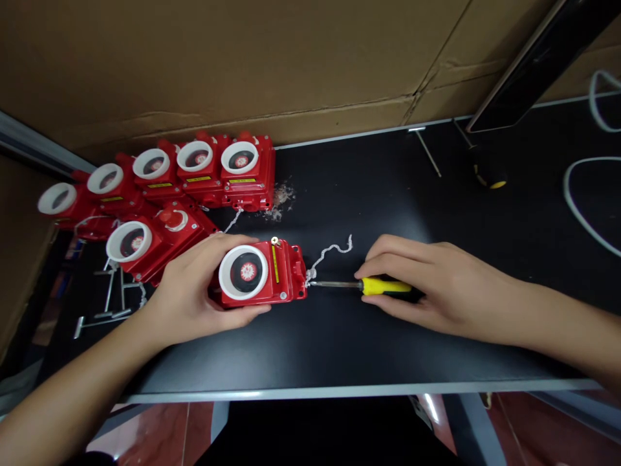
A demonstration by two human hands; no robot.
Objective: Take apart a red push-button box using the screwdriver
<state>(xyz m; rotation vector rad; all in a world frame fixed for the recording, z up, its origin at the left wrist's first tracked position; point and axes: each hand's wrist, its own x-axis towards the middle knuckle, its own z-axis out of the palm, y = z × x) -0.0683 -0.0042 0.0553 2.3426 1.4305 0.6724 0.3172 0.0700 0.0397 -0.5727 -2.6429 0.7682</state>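
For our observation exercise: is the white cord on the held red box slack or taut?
Slack: the white cord snakes away from the red box, its far end free.

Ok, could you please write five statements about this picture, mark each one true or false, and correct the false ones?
1. The left hand grips a red box. True.
2. The screwdriver lies untouched on the table. False: the right hand holds the screwdriver.
3. Six more red boxes are on the left part of the table. True.
4. The white ring on the gripped box faces downward. False: the white ring faces upward.
5. A white cord trails from the gripped box's end nearest the right hand. True.
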